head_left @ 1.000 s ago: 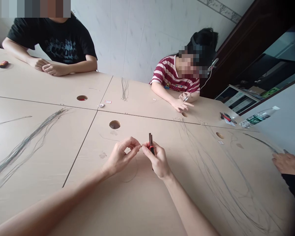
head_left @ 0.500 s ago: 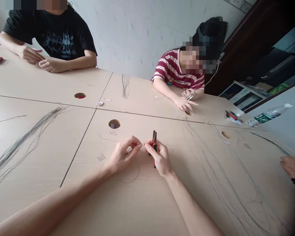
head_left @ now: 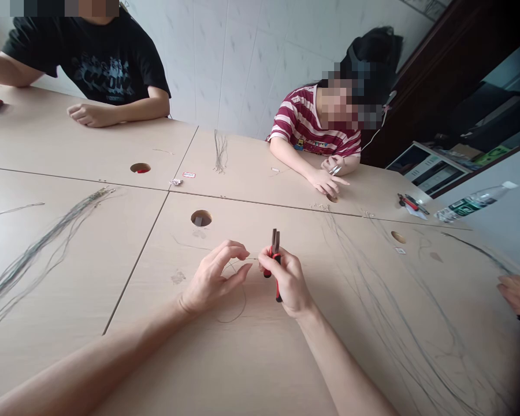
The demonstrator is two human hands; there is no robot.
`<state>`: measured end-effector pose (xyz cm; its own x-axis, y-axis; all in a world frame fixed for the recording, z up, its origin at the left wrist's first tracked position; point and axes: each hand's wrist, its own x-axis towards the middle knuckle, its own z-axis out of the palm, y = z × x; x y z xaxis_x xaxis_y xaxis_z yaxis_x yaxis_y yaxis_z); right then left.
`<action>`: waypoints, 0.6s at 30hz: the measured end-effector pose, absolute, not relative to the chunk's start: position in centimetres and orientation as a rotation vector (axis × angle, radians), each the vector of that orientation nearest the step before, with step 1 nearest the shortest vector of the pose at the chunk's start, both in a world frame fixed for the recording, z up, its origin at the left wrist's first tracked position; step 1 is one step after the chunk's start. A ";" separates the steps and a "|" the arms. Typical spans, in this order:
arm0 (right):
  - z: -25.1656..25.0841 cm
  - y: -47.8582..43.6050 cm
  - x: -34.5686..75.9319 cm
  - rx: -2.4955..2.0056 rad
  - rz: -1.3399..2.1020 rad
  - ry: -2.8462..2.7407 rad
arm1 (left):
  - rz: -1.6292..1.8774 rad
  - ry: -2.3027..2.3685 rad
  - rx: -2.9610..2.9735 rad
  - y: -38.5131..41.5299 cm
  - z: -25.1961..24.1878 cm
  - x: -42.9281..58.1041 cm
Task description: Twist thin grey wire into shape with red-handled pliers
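Observation:
My right hand [head_left: 291, 283] is closed around red-and-black pliers [head_left: 278, 260], whose dark jaws point away from me. Its thumb and forefinger also seem to pinch the end of a thin cord [head_left: 245, 297]. That cord runs left from the fingertips and loops down over the table. To the left, my left hand [head_left: 214, 274] has thumb and forefinger parted, with the cord passing by them. Whether the cord touches the left fingers I cannot tell.
A bundle of cords [head_left: 60, 231] lies left; more loose strands [head_left: 372, 306] spread right. Two people sit opposite, and another person's hand [head_left: 517, 294] rests at the right edge. A plastic bottle [head_left: 476, 201] lies far right. Round holes [head_left: 201, 218] pierce the table [head_left: 242, 370].
My left thumb and forefinger have parted from their pinch on the cord. My right hand and the pliers have shifted slightly right. The person at upper left has drawn one hand out of view.

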<state>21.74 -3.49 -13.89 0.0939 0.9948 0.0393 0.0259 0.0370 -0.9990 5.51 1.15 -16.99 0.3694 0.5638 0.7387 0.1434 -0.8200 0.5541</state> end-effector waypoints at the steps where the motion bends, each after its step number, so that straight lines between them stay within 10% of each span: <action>1: -13.8 -3.5 21.7 -1.253 1.116 -1.142 | 1.470 0.613 2.252 1.1 -17.0 5.5; 18: -13.3 -3.8 21.2 -1.297 1.291 -1.026 | 1.518 0.597 2.400 0.9 -16.6 5.6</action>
